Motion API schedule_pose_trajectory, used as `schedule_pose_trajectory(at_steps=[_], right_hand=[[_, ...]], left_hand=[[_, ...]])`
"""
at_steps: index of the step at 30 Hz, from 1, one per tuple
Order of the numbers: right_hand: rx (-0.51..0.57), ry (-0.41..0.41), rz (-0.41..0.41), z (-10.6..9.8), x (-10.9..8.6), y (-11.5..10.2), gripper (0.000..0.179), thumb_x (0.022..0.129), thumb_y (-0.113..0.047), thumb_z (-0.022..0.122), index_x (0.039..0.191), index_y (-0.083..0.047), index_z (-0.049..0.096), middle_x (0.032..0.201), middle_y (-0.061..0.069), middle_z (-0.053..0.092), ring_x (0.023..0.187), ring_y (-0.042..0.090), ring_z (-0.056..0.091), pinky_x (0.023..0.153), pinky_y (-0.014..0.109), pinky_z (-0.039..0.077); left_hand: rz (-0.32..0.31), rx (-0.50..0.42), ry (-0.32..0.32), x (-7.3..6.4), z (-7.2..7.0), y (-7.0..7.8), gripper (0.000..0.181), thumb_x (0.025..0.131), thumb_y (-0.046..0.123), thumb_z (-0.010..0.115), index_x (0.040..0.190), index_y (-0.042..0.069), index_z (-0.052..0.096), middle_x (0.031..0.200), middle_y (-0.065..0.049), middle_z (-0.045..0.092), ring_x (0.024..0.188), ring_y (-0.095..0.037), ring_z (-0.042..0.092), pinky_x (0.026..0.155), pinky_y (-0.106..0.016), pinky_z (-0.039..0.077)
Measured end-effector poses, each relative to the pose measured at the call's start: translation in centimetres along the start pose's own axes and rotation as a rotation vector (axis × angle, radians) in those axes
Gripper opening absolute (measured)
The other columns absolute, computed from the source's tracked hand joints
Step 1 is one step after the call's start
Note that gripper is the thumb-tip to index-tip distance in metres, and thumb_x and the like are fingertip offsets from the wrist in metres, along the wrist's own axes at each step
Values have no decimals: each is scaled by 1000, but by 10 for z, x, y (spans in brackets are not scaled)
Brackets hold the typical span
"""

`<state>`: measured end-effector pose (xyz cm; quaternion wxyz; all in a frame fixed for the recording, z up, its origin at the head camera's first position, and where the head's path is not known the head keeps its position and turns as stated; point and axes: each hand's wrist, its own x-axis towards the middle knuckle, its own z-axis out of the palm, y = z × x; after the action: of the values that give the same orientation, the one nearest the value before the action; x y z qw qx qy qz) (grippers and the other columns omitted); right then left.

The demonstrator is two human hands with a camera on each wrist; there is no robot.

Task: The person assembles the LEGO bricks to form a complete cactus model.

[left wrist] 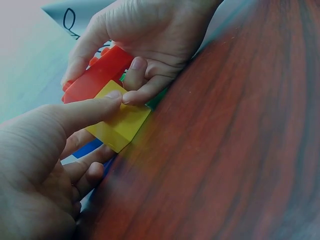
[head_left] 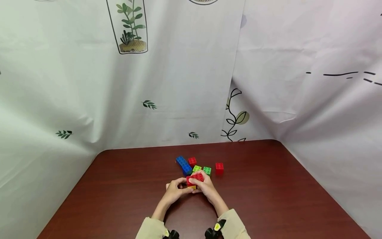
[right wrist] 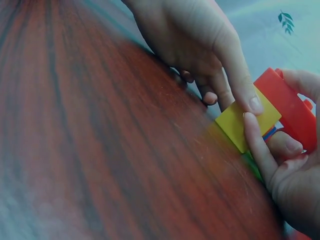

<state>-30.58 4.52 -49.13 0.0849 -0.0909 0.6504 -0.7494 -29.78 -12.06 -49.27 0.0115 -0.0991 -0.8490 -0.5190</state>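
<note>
My left hand (head_left: 174,192) pinches a yellow toy building brick (left wrist: 124,126) between thumb and fingers. Its thumb lies flat along the yellow face in both wrist views. From the other side my right hand (head_left: 208,188) grips a longer red studded brick (head_left: 198,177), thumb on its studded side. The red brick sits directly above the yellow one, and the two overlap at one end. In the right wrist view, a finger of the right hand also touches the yellow brick (right wrist: 231,127). Fingers partly cover the place where the bricks meet.
Just beyond the hands lie a long blue brick (head_left: 182,164), a small red brick (head_left: 192,161), a lime brick (head_left: 197,168) and a green brick (head_left: 207,170). Another red brick (head_left: 219,168) stands apart to the right. Behind the brown table (head_left: 119,186) hangs a patterned white cloth (head_left: 185,83).
</note>
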Motion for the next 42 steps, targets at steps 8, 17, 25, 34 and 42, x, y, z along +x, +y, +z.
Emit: schedule_pose_trajectory(at_steps=[8,17,25,34,42], right_hand=[[-16,-11,15,-1,-2,-1,45,91,-13,65,124,10,45,88,-7,64,62,5,62,58,21,56],[-21,-32,9,-4,-5,1,46,92,-17,66,124,9,45,93,-3,63,66,6,63,62,22,57],[1,-18,7,-4,-4,2,44,98,-22,56,126,10,45,91,-3,58,63,8,54,60,23,58],[40,53,11,-8,-2,0,50,103,-29,46,126,15,46,89,-2,60,70,9,57,64,24,58],[-7,307,-24,-11,1,-1,50,105,-33,43,116,14,56,91,-2,60,79,5,53,66,18,50]], left_hand=[[-3,11,-6,-2,1,0,31,75,28,83,100,12,74,82,-1,67,75,-8,47,79,-36,20],[23,14,-8,-3,1,-3,30,76,28,82,100,13,74,85,-2,69,76,-6,48,80,-36,21],[16,9,0,-4,0,-6,32,76,28,83,103,12,73,89,-3,71,77,-6,49,80,-37,20],[8,19,-6,-1,-1,-6,35,78,29,81,107,12,73,94,-4,72,80,-10,50,79,-35,24],[-5,5,-20,0,-2,-4,40,78,29,81,112,10,71,94,-5,70,81,-13,50,77,-32,27]])
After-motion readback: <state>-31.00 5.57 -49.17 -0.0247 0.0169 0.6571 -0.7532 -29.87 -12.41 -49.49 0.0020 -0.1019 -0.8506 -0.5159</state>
